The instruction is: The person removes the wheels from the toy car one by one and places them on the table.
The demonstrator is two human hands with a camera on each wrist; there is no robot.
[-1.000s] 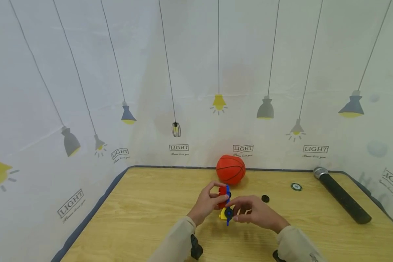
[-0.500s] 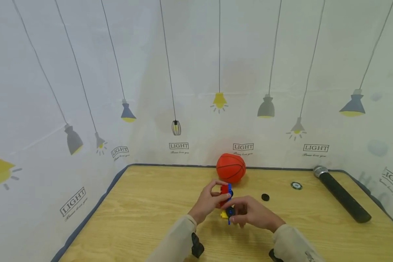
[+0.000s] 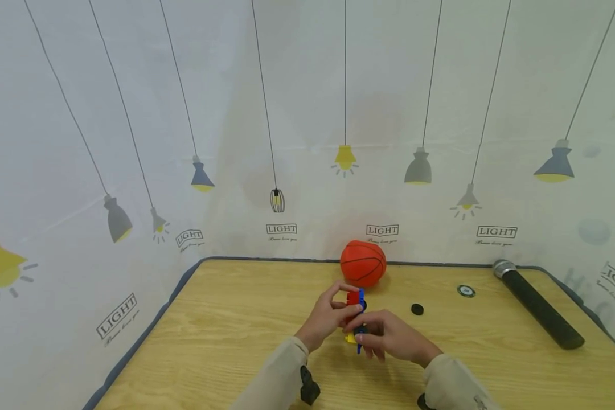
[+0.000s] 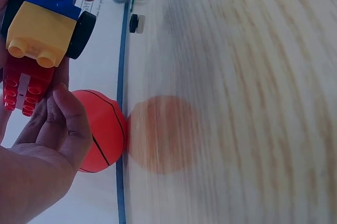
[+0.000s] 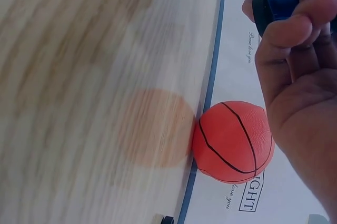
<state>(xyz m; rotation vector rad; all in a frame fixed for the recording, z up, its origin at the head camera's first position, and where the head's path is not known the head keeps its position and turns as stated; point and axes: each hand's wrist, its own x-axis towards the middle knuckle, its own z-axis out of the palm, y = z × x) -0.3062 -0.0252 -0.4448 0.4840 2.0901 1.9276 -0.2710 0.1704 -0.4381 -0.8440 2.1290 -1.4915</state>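
Observation:
Both hands hold a small toy car of building blocks, raised above the table in front of the ball. The left hand [image 3: 320, 319] grips its red block [image 4: 29, 84] between thumb and fingers. At the other end is a yellow block [image 4: 39, 28] with two studs, set on a blue base [image 4: 51, 3] with a hook-like end. Black wheels [image 4: 81, 34] sit on both sides of the base. The right hand [image 3: 397, 339] pinches the car at the wheel by the yellow block, its thumb and fingers covering much of that wheel in the head view.
A red toy basketball [image 3: 363, 263] stands against the back wall, just beyond the hands. To the right lie a black disc [image 3: 417, 309], a poker chip [image 3: 466, 291] and a black microphone [image 3: 540, 307]. Lamp-printed sheeting [image 3: 307, 114] encloses the wooden table [image 3: 225, 319].
The right hand has shifted slightly left, and its fingers now cover the near wheel that showed before. The left hand keeps its grip on the red block. The head view has shifted slightly.

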